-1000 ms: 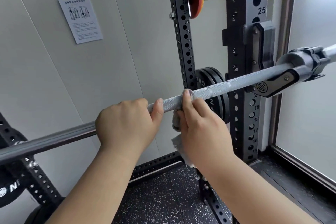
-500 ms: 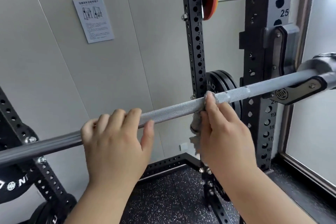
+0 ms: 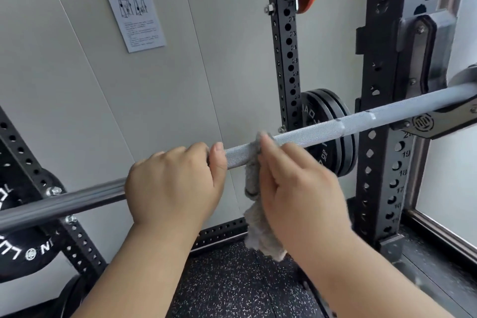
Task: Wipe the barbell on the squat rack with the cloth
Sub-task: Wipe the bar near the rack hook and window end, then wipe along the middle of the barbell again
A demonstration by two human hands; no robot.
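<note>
Head view: my left hand [image 3: 175,183] has its fingers [image 3: 196,148] curled round the barbell [image 3: 322,129], which lies across the squat rack [image 3: 379,188]. Just beside it, my right hand [image 3: 296,188] clamps the grey cloth [image 3: 254,214] against the bar, the cloth's tail hanging below.

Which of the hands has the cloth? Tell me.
The right hand: it holds the grey cloth against the barbell, while the left hand grips the barbell with nothing between.
</note>
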